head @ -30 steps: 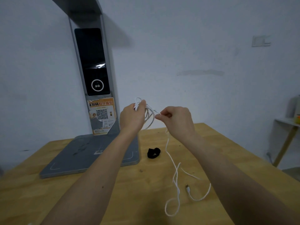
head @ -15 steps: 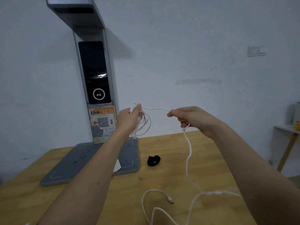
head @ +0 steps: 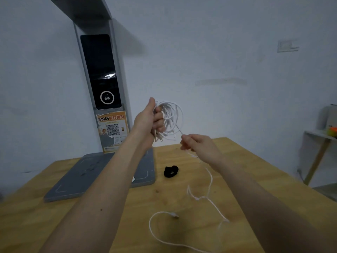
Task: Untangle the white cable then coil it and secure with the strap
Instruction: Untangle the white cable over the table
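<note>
My left hand (head: 149,121) is raised above the table and grips several loops of the white cable (head: 171,115), which stand out to the right of the fist. My right hand (head: 197,145) is lower and to the right, pinching the strand that leads out of the coil. The rest of the cable trails down from that hand onto the wooden table (head: 54,225), ending in a loose curve with a small connector (head: 173,214). The black strap (head: 171,171) lies curled on the table behind the loose cable, untouched.
A grey scanner stand (head: 102,79) with a dark screen and an orange QR sticker rises from a flat grey base (head: 76,179) at the left rear of the table. A white side shelf (head: 317,136) with a coloured object stands at the far right by the wall.
My right hand has swung back in and down toward the left hand, laying another loop on the coil. The coil in my left hand is bigger and the loose cable on the table shorter.
</note>
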